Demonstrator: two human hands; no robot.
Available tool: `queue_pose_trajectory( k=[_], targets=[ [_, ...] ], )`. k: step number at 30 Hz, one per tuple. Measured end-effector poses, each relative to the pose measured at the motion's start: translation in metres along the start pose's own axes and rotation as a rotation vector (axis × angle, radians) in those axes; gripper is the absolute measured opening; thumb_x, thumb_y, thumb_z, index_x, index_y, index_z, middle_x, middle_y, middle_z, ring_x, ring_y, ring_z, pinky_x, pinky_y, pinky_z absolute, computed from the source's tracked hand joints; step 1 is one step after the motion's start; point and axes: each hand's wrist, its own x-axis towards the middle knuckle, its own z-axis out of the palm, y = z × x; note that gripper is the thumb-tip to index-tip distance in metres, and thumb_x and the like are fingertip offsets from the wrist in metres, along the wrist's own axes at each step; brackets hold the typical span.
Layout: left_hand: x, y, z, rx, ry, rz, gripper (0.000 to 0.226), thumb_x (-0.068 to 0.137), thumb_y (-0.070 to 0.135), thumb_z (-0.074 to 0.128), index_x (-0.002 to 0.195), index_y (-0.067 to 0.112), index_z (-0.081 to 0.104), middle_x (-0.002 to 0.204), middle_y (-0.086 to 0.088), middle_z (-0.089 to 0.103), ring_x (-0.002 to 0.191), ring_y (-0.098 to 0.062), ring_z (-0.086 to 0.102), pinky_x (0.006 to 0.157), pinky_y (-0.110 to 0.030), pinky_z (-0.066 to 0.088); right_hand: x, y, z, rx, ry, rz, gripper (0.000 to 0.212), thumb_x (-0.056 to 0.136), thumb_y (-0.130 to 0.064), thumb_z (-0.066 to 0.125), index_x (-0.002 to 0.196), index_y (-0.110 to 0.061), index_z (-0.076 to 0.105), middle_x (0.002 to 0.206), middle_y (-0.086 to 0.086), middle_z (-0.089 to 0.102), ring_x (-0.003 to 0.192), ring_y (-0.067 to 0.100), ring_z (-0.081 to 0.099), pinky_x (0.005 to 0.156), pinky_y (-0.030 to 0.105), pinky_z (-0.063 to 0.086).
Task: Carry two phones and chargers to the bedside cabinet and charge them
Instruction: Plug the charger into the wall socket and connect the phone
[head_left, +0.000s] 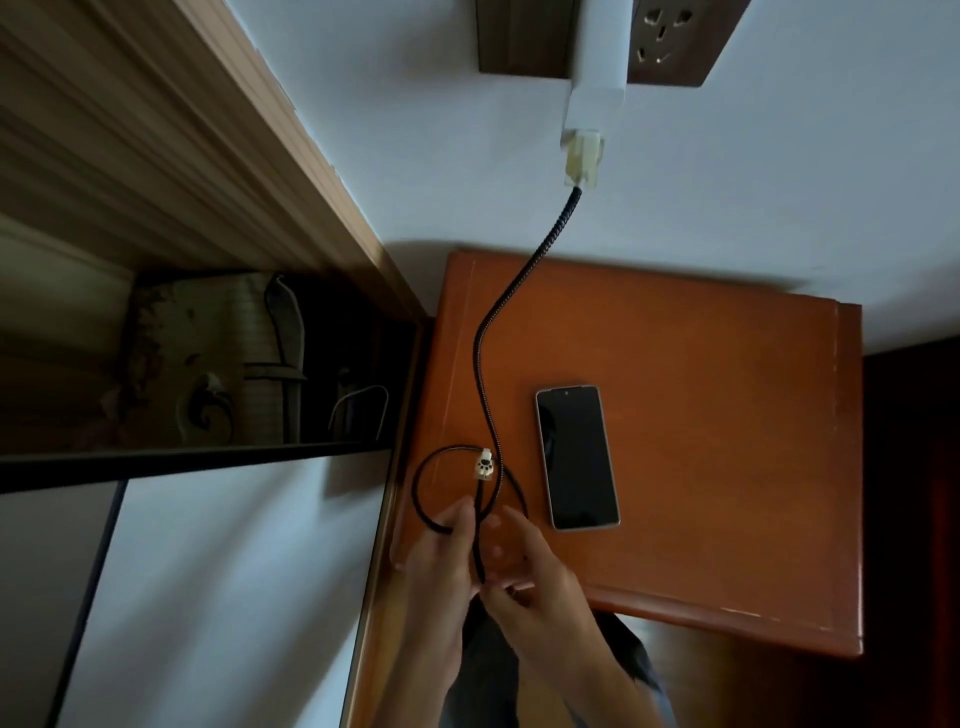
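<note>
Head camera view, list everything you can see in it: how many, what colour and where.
bedside cabinet: one, orange-brown wood, right of centre against the white wall
phone: one, black screen with pale rim, face up on the cabinet top
charger plug: one, white, in the wall socket panel at the top
wall socket panel: one, dark brown, one outlet free
cable: one, black braided, from the charger plug down to a loop on the cabinet's front left
connector cover: one, white with paw print, at the loop
wooden panel: one, light brown, upper left
left hand: one, at the cable loop, grip unclear
right hand: one, fingers pinching the cable
</note>
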Motion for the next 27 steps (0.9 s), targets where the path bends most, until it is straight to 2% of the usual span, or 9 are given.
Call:
queue_pose_trajectory(
  k=[3,6,9,12,15,17,20,24,27],
  targets=[
    [0.001,-0.009,0.002,0.074,0.055,-0.056,0.025,0.096,0.037,0.057,0.112,0.022,0.069,0.105,-0.006,0.076,0.097,-0.024,0.072,0.087,-0.051,0.057,-0.011,0.005,0.0,0.036,-0.01,0.003,0.062,0.083,-0.018,0.068,0.136,-0.043,0.047,0.11,-0.028,0.068,0.101,-0.008,0.066,0.078,0.007,0.051],
    [0.011,-0.007,0.0,0.065,0.155,-0.026,0.025,0.096,0.036,0.057,0.098,0.014,0.069,0.093,-0.01,0.076,0.087,-0.025,0.074,0.082,-0.046,0.059,-0.024,0.01,-0.004,0.087,0.045,-0.011,0.044,0.089,-0.022,0.072,0.127,-0.041,0.059,0.107,-0.025,0.071,0.094,-0.001,0.069,0.077,0.011,0.052],
    [0.023,-0.001,-0.008,0.102,0.272,0.038,0.015,0.097,0.024,0.058,0.106,0.013,0.065,0.098,-0.009,0.074,0.083,-0.019,0.073,0.071,-0.034,0.059,-0.037,0.015,-0.011,0.313,0.23,0.038,0.013,0.09,-0.033,0.067,0.099,-0.03,0.076,0.07,-0.008,0.068,0.063,0.001,0.059,0.059,0.012,0.043],
    [0.025,-0.003,-0.018,0.338,0.299,0.167,0.044,0.096,0.004,0.053,0.137,0.021,0.051,0.126,-0.005,0.064,0.107,-0.019,0.064,0.09,-0.04,0.054,-0.045,0.02,-0.025,0.657,0.394,0.18,0.029,0.086,-0.036,0.06,0.083,-0.012,0.077,0.054,-0.001,0.042,0.05,0.01,0.036,0.051,0.024,0.029],
    [0.014,-0.002,-0.009,0.539,0.128,0.338,0.052,0.093,-0.003,0.05,0.131,0.031,0.056,0.135,0.009,0.058,0.122,-0.003,0.053,0.106,-0.034,0.043,-0.05,0.022,-0.04,0.766,0.383,0.185,0.037,0.092,-0.036,0.051,0.085,-0.009,0.075,0.05,0.001,0.032,0.044,0.011,0.028,0.053,0.038,0.015],
    [0.008,0.0,0.009,0.534,0.024,0.444,0.044,0.095,0.007,0.053,0.133,0.029,0.056,0.137,0.013,0.057,0.126,0.002,0.05,0.111,-0.035,0.04,-0.052,0.026,-0.044,0.762,0.348,0.17,0.037,0.093,-0.032,0.049,0.084,-0.008,0.075,0.047,0.0,0.029,0.04,0.01,0.025,0.048,0.034,0.015],
    [0.006,0.015,0.048,0.46,-0.042,0.537,0.048,0.096,0.037,0.052,0.142,0.025,0.047,0.142,0.01,0.053,0.128,0.0,0.049,0.108,-0.029,0.04,-0.059,0.035,-0.046,0.77,0.273,0.23,0.036,0.098,-0.017,0.048,0.079,-0.002,0.075,0.045,0.002,0.025,0.035,0.008,0.022,0.041,0.026,0.015],
    [0.014,0.048,0.093,0.308,-0.141,0.567,0.045,0.098,0.04,0.053,0.14,0.029,0.041,0.136,0.011,0.054,0.116,0.014,0.052,0.088,-0.006,0.042,-0.077,0.042,-0.055,0.743,0.13,0.37,0.033,0.082,-0.026,0.063,0.06,-0.002,0.066,0.045,0.003,0.028,0.037,0.012,0.025,0.046,0.029,0.017],
    [0.021,0.063,0.105,0.248,-0.134,0.639,0.032,0.1,0.028,0.053,0.13,0.017,0.056,0.111,0.002,0.071,0.101,-0.003,0.068,0.089,-0.02,0.052,-0.09,0.046,-0.059,0.804,0.18,0.417,0.049,0.077,-0.031,0.07,0.045,-0.009,0.039,0.044,0.005,0.029,0.041,0.015,0.027,0.054,0.035,0.016]
  ],
)
